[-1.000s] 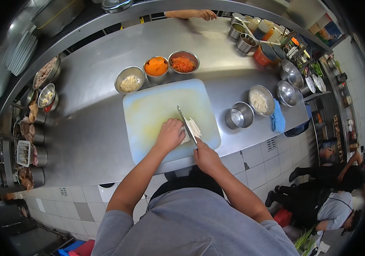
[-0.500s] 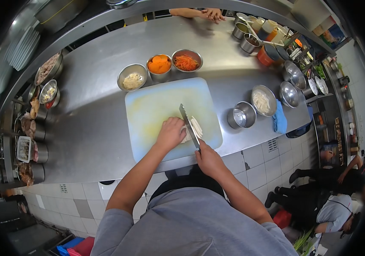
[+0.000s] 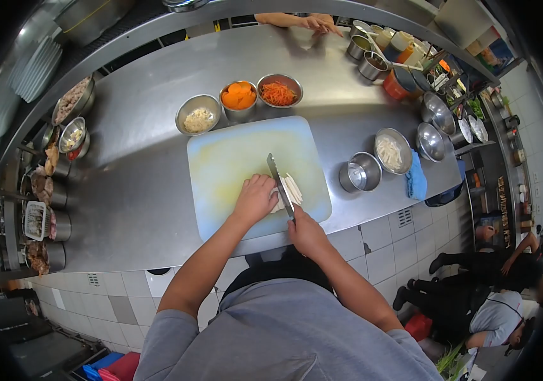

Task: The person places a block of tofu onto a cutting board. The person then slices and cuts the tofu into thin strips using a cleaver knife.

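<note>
My right hand (image 3: 308, 233) is wrapped round the handle of a kitchen knife (image 3: 277, 178), whose blade points away from me over the cutting board (image 3: 220, 152). My left hand (image 3: 256, 196), fingers curled and pressed together, holds down a pale white vegetable (image 3: 276, 206) just left of the blade. To the blade's right, cut white strips (image 3: 291, 188) lie side by side on the board. Part of the vegetable is hidden beneath my left fingers and the knife.
Beyond the board stand bowls of chopped white pieces (image 3: 199, 119), orange slices (image 3: 239, 96) and shredded carrot (image 3: 279, 93). On the right are a metal pot (image 3: 360, 173), a bowl of white strips (image 3: 392, 151) and a blue cloth (image 3: 416, 178). Another person's hands (image 3: 318, 23) are across the steel table (image 3: 131, 184).
The knife and my right hand have shifted slightly left, towards my left fingers. My left hand stays nearly in place. Across the table, the other person's hands have changed position.
</note>
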`<action>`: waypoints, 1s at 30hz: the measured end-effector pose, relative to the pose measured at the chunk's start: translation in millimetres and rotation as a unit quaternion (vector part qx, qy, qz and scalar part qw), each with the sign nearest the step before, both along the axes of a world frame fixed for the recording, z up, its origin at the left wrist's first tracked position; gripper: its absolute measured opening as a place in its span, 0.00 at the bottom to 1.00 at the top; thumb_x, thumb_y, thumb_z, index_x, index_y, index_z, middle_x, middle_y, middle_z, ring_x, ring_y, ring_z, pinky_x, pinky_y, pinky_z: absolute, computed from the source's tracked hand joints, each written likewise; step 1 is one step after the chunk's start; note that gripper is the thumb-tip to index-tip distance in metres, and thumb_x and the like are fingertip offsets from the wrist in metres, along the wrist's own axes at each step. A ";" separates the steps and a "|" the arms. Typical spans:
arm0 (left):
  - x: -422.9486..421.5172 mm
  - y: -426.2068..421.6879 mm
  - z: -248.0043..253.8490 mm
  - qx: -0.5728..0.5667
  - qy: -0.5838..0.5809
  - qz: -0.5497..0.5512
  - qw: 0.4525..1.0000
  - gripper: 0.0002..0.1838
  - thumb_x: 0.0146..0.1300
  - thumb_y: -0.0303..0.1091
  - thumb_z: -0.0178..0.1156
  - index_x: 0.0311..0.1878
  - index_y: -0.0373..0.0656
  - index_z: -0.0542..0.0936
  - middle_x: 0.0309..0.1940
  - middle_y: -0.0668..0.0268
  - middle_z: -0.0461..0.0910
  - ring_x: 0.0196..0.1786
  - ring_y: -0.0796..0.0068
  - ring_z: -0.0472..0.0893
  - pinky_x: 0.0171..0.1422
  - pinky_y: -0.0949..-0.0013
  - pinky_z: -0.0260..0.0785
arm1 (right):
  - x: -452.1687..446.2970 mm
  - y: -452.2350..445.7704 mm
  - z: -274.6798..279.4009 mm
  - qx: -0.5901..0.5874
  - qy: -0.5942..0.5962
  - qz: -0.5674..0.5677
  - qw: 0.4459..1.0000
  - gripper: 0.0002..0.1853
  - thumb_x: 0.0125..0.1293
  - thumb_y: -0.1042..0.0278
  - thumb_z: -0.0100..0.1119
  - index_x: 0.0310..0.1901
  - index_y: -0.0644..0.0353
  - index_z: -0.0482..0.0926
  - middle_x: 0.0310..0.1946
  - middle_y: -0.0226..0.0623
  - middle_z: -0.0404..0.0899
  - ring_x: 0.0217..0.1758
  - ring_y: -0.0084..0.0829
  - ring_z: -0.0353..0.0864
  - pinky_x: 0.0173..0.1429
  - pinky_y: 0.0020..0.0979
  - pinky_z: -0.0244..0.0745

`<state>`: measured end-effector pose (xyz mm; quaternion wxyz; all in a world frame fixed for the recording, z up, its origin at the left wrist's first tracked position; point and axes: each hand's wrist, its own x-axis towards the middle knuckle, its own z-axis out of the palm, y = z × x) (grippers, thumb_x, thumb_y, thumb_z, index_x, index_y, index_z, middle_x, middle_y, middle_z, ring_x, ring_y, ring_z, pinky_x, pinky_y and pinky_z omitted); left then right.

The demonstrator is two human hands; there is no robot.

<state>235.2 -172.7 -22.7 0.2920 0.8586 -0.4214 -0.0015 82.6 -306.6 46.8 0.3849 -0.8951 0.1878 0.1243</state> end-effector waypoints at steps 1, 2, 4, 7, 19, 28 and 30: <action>-0.3 0.4 1.0 0.000 -0.001 0.000 1.000 0.12 0.64 0.34 0.67 0.48 0.42 0.81 0.48 0.58 0.81 0.58 0.54 0.78 0.60 0.53 0.69 | -0.7 -0.5 2.1 0.000 -0.001 0.000 1.000 0.29 0.78 0.68 0.54 0.75 0.71 0.64 0.57 0.71 0.80 0.62 0.66 0.81 0.67 0.54 0.76; -0.1 1.1 1.6 -0.003 0.007 -0.001 1.000 0.11 0.64 0.33 0.67 0.48 0.42 0.81 0.48 0.58 0.81 0.58 0.54 0.78 0.60 0.52 0.70 | -1.2 -1.3 4.6 -0.003 -0.005 -0.002 1.000 0.29 0.78 0.68 0.54 0.75 0.71 0.64 0.57 0.71 0.80 0.62 0.66 0.81 0.67 0.54 0.76; 0.7 3.4 2.6 -0.005 0.015 -0.001 1.000 0.11 0.64 0.33 0.67 0.47 0.41 0.81 0.47 0.57 0.81 0.57 0.53 0.79 0.60 0.52 0.70 | -3.0 -1.7 5.4 -0.004 -0.009 -0.004 1.000 0.29 0.77 0.68 0.54 0.75 0.71 0.64 0.57 0.71 0.80 0.62 0.66 0.81 0.66 0.55 0.76; 2.8 6.0 -4.7 -0.045 0.035 -0.002 0.998 0.13 0.63 0.33 0.66 0.49 0.42 0.81 0.48 0.58 0.81 0.57 0.54 0.78 0.61 0.51 0.70 | -6.3 -2.3 6.5 -0.013 -0.045 -0.001 0.999 0.28 0.78 0.68 0.54 0.74 0.71 0.65 0.57 0.71 0.81 0.61 0.66 0.81 0.66 0.55 0.76; 0.4 5.1 -4.0 -0.017 0.014 0.004 1.000 0.13 0.61 0.32 0.64 0.48 0.41 0.80 0.48 0.57 0.81 0.58 0.54 0.78 0.62 0.51 0.70 | -16.1 5.2 33.1 0.014 -0.026 0.008 1.000 0.27 0.78 0.68 0.53 0.73 0.72 0.66 0.56 0.71 0.82 0.61 0.66 0.82 0.66 0.55 0.76; 0.4 3.7 -5.0 -0.020 -0.005 0.001 1.000 0.12 0.61 0.31 0.66 0.46 0.41 0.80 0.46 0.56 0.80 0.56 0.52 0.78 0.59 0.52 0.70 | -11.7 8.0 -1.5 -0.001 -0.025 0.019 1.000 0.28 0.78 0.68 0.53 0.75 0.71 0.64 0.58 0.68 0.81 0.63 0.64 0.81 0.67 0.54 0.75; 0.0 3.3 -4.3 -0.012 0.006 0.012 1.000 0.11 0.61 0.30 0.66 0.46 0.41 0.79 0.46 0.56 0.80 0.56 0.52 0.78 0.59 0.52 0.70 | -7.4 11.6 -7.9 -0.015 -0.037 0.014 0.999 0.28 0.78 0.68 0.53 0.75 0.70 0.64 0.59 0.68 0.81 0.63 0.63 0.81 0.68 0.53 0.75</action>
